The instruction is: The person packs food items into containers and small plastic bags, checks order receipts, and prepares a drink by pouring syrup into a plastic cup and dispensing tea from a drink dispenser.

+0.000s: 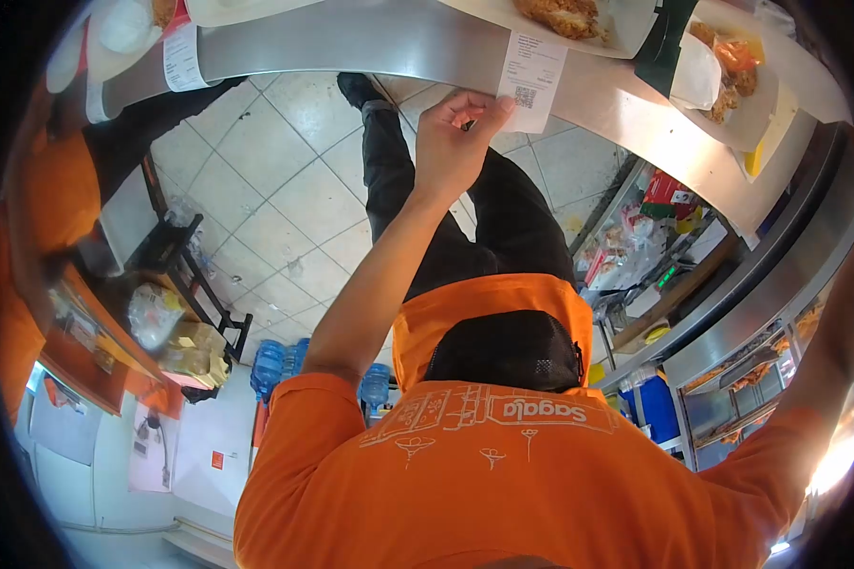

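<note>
My left hand point(460, 137) reaches up to the steel counter edge, its thumb and fingers closed on the lower left edge of a printed receipt point(537, 81). The white slip carries a QR code and hangs over the counter's edge. Just above it lies a paper tray point(626, 28) with a piece of fried chicken point(562, 14). My right forearm point(840, 322) stretches out at the far right, and the hand is beyond the visible picture.
Another tray of fried chicken point(731, 71) stands at the counter's right. A second receipt point(182, 59) hangs at the left. Left of me is another person's orange sleeve point(57, 194). A shelf with packages point(626, 242) sits below the counter, and a food display point(745, 379) stands at right.
</note>
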`<act>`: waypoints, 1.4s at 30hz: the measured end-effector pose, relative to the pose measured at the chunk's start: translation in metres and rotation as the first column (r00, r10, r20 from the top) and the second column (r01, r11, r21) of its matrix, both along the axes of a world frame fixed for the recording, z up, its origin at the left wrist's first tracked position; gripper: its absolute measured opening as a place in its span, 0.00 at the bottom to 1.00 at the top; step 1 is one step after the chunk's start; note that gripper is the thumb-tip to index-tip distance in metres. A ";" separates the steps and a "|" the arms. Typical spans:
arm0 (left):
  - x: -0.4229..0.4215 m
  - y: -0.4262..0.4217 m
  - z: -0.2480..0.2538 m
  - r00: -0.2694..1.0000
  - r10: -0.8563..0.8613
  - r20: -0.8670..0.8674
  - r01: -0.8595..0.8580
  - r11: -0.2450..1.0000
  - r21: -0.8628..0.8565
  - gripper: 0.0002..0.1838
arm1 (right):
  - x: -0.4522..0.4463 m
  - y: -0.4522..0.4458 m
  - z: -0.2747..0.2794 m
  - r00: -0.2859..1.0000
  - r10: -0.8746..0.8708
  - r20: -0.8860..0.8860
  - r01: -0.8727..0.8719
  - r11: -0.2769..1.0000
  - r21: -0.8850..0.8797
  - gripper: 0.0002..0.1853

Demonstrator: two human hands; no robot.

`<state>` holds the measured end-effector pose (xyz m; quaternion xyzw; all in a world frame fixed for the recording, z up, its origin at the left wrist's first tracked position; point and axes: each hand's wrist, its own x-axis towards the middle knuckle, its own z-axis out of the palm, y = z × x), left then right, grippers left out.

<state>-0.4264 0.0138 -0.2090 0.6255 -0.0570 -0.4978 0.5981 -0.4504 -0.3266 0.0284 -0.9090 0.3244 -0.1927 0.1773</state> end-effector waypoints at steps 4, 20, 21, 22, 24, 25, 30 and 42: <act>0.001 0.001 0.006 1.000 0.030 0.003 -0.030 0.999 -0.033 0.13 | -0.004 0.005 0.002 1.000 0.010 0.000 -0.010 1.000 -0.015 0.14; 0.007 0.005 0.004 0.998 -0.016 0.056 0.017 1.000 -0.011 0.12 | -0.008 0.006 0.006 1.000 0.019 0.001 -0.019 0.999 -0.028 0.14; 0.007 0.005 0.005 0.999 -0.024 0.031 0.024 1.000 -0.002 0.12 | -0.009 0.008 0.006 1.000 0.019 -0.003 -0.019 0.999 -0.032 0.14; 0.007 0.006 0.006 0.999 -0.026 0.031 0.026 1.000 -0.002 0.12 | -0.010 0.008 0.005 1.000 0.016 0.000 -0.016 0.999 -0.032 0.14; 0.007 0.006 0.007 0.999 -0.035 0.031 0.035 0.999 -0.001 0.13 | -0.010 0.007 0.006 1.000 0.017 0.002 -0.017 1.000 -0.026 0.14; 0.007 0.006 0.008 0.999 -0.037 0.031 0.037 0.999 -0.001 0.13 | -0.011 0.007 0.006 1.000 0.020 0.003 -0.019 0.999 -0.026 0.14; 0.006 0.006 0.003 0.998 -0.005 0.056 0.007 1.000 -0.029 0.13 | -0.012 -0.001 0.004 1.000 0.027 0.000 -0.027 0.999 -0.030 0.14; -0.030 0.001 0.021 0.844 0.236 0.482 -0.230 0.971 -0.073 0.18 | -0.004 -0.056 0.010 0.985 0.156 -0.078 -0.164 0.980 -0.111 0.15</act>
